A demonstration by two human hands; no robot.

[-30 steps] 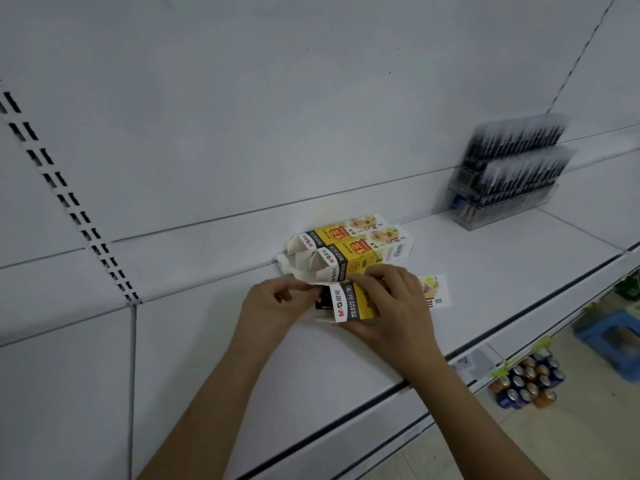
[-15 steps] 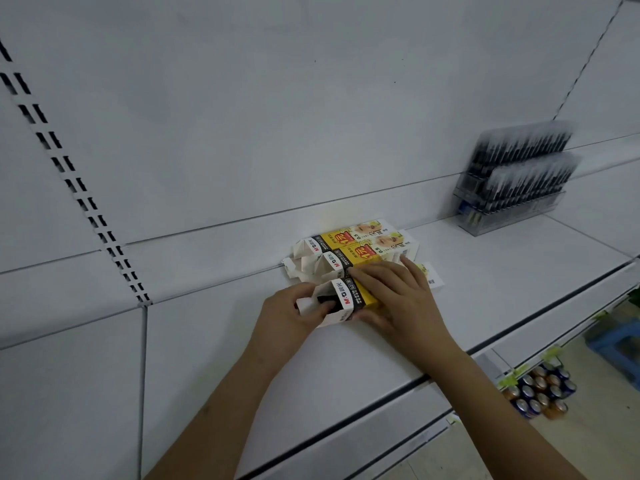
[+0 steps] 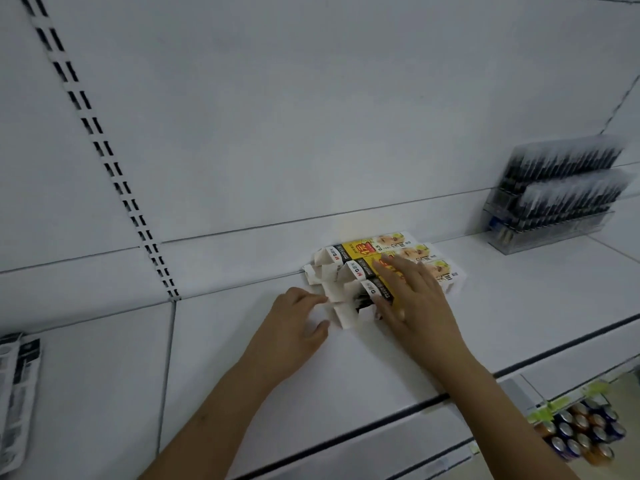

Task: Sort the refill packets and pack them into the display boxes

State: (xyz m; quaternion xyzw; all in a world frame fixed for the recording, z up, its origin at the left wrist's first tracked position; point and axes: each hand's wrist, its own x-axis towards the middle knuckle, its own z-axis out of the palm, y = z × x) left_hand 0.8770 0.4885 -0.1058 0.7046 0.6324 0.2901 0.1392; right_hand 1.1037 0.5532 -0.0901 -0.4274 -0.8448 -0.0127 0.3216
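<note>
Three yellow, black and white display boxes point(image 3: 367, 251) lie flat side by side on the white shelf point(image 3: 242, 358), their white end flaps open to the left. My right hand point(image 3: 412, 299) lies flat with spread fingers on top of the two nearer boxes. The nearest box point(image 3: 377, 291) shows dark refill packets in its open end. My left hand point(image 3: 298, 323) sits just left of the boxes, fingertips touching a white end flap point(image 3: 337, 306) of the nearest box.
A clear display rack of dark pens point(image 3: 554, 192) stands at the right back of the shelf. Packets in plastic point(image 3: 17, 393) lie at the left edge. Cans point(image 3: 581, 434) sit on a lower level at bottom right. A slotted upright point(image 3: 114, 174) runs up the back wall.
The third box has been pushed in beside the other two. My right hand moved from gripping it to lying flat on top, and my left hand slid back to its end flap.
</note>
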